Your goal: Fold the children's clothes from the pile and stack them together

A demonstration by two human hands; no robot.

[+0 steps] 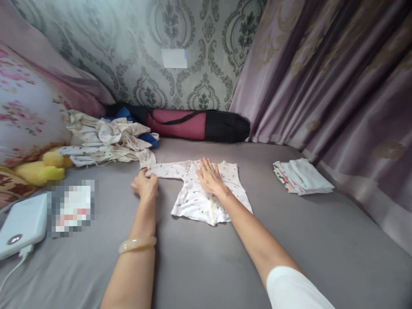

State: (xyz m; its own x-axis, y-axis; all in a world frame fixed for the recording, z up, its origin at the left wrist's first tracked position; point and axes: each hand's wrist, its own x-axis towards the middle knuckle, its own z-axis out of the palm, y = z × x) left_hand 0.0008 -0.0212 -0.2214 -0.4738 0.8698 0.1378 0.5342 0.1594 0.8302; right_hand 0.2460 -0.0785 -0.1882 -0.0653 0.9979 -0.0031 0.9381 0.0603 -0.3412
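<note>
The shirt (pixel 189 197) lies spread at the centre of the frame on the grey sheet (pixel 199 266). Your left hand (pixel 144 184) appears clamped on its left cuff; your right hand (pixel 209 176) rests palm down on its upper part, fingers nearly straight and slightly apart. The cuff lies against the edge of the heap (pixel 111 135), so a tug there could drag loose cloth along. If your left hand pulls harder than your right hand presses, the body could skew or crease. No full sleeve shows on the shirt's right side; were it tucked beneath, it could leave a lump.

Count: one shirt, two hands; one heap at upper left and one folded stack (pixel 304 176) at right, the pieces in each not countable; one long bag (pixel 180 124) at upper centre; one power bank (pixel 24 221) with one cable (pixel 14 270) at lower left; one bangle (pixel 137 244) on your left arm.
</note>
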